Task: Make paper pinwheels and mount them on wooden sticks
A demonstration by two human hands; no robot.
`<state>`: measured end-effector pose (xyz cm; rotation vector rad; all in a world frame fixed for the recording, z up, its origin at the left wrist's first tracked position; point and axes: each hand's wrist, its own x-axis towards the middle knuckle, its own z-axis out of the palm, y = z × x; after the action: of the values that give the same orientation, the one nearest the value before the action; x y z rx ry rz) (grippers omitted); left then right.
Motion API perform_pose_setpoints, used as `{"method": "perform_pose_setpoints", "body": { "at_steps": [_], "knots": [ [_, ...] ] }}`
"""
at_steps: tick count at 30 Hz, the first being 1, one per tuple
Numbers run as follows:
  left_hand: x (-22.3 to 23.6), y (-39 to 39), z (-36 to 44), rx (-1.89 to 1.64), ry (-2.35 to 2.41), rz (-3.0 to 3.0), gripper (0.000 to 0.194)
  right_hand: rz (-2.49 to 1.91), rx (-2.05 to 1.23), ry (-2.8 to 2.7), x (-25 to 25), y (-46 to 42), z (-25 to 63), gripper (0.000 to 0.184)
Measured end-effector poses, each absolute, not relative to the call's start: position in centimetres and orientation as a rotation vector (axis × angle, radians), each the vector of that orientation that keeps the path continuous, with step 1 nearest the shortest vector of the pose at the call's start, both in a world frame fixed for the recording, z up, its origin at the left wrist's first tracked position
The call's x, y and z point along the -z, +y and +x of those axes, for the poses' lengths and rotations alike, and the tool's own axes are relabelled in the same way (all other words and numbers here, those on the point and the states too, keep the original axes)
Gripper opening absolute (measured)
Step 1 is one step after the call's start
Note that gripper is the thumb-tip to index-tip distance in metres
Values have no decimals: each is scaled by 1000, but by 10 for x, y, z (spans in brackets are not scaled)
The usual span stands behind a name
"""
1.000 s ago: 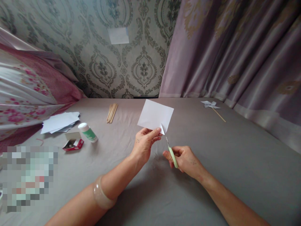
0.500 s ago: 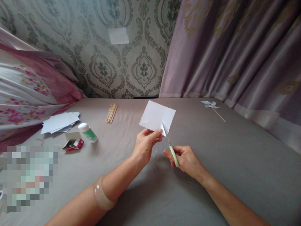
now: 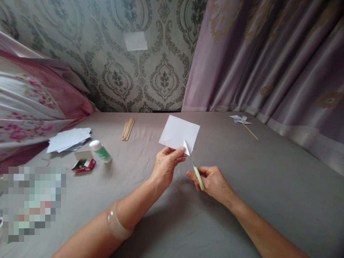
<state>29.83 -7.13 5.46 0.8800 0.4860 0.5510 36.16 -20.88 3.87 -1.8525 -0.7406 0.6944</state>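
A square sheet of white paper (image 3: 178, 130) is held up over the grey cloth, its lower edge pinched by my left hand (image 3: 170, 163) between thumb and fingers. My right hand (image 3: 211, 181) grips a pair of scissors with pale green handles (image 3: 199, 178). The scissor blades reach into the paper's lower corner, close to my left thumb, where a slit shows and one flap lifts slightly. My right fingers are wrapped round the handles and partly hidden.
On the left lie a stack of white paper (image 3: 68, 139), a glue stick (image 3: 100, 151) and a small open red box (image 3: 84, 165). Farther back is a bundle of wooden sticks (image 3: 128, 129). A paper pinwheel on a stick (image 3: 241, 119) lies at the back right. A blurred patch (image 3: 33, 204) covers something front left.
Paper, left hand and scissors have shifted slightly to the right and down since the first frame. Between the last two frames they hardly move. Both hands keep their hold.
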Motion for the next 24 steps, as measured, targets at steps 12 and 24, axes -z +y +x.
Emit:
{"method": "perform_pose_setpoints", "body": {
  "at_steps": [12,24],
  "knots": [
    [-52,-70,298,-550,484,892,28,-1881,-711,-748,-40,-208,362,48],
    [-47,-46,302,-692,555,879,26,-1788,-792,-923,-34,-212,367,42]
  ]
}}
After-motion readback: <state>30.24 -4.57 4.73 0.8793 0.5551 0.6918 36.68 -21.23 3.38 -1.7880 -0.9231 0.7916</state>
